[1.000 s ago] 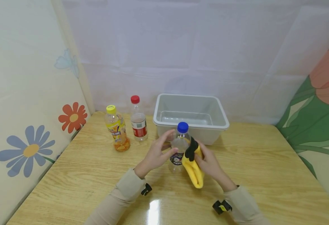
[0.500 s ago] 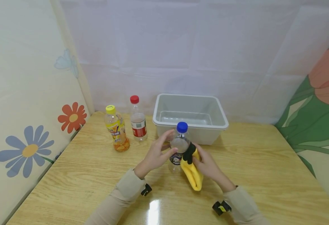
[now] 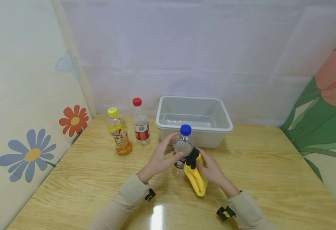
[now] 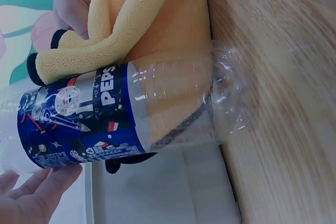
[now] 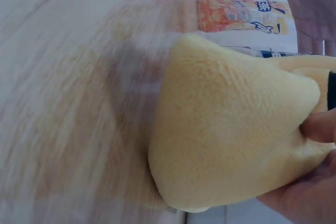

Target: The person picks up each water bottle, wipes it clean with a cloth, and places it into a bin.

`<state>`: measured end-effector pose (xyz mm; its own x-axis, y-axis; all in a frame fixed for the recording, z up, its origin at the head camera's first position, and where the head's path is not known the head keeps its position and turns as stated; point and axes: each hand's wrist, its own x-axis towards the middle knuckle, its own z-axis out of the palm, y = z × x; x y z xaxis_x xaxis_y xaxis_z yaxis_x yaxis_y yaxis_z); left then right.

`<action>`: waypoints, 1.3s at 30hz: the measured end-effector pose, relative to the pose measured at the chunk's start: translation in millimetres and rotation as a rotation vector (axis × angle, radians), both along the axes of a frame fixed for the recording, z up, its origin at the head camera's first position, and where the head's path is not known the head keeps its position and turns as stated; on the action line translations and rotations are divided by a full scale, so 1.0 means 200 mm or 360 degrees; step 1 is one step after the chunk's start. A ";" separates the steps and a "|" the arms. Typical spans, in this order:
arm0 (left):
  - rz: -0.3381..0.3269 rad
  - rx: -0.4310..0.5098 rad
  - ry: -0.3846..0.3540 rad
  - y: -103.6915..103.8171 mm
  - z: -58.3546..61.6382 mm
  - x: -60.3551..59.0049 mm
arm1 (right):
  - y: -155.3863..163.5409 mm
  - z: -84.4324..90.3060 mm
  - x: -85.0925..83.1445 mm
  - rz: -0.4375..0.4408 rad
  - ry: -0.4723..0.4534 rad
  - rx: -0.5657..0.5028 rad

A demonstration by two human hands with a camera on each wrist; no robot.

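A clear Pepsi bottle with a blue cap stands upright on the wooden table, in front of me. My left hand holds its upper body from the left, thumb and fingers curled round it. My right hand grips a yellow cloth with a black edge and presses it against the bottle's right side. The left wrist view shows the bottle's blue label, the cloth lying against and behind the bottle, and my left fingertips on it. In the right wrist view the cloth fills the middle, pinched by my right fingers.
An empty grey plastic bin stands just behind the bottle. A yellow-capped orange drink bottle and a red-capped bottle stand at the back left. Flower-printed panels wall the table on the left and right.
My right hand has slid the cloth slightly down and to the left along the bottle. The left hand and the bottle have stayed put.
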<state>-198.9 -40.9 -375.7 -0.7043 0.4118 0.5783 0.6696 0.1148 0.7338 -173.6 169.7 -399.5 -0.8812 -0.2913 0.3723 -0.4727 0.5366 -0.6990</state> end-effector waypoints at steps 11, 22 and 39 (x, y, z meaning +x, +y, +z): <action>0.0088 -0.0005 -0.0008 0.04 0.01 0.00 | 0.01 0.03 0.02 -0.0001 0.0079 0.0050; 0.0188 -0.0052 0.0035 0.04 0.01 -0.01 | 0.01 0.04 0.04 -0.0016 0.0085 0.0111; 0.0131 -0.0046 -0.0047 0.03 0.02 -0.01 | 0.08 0.08 0.05 -0.0067 0.0159 0.0101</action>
<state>-200.7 -35.7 -372.4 -0.7530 0.3678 0.5455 0.6351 0.1898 0.7487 -162.8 186.1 -383.4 -0.8526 -0.2802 0.4411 -0.5144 0.5990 -0.6136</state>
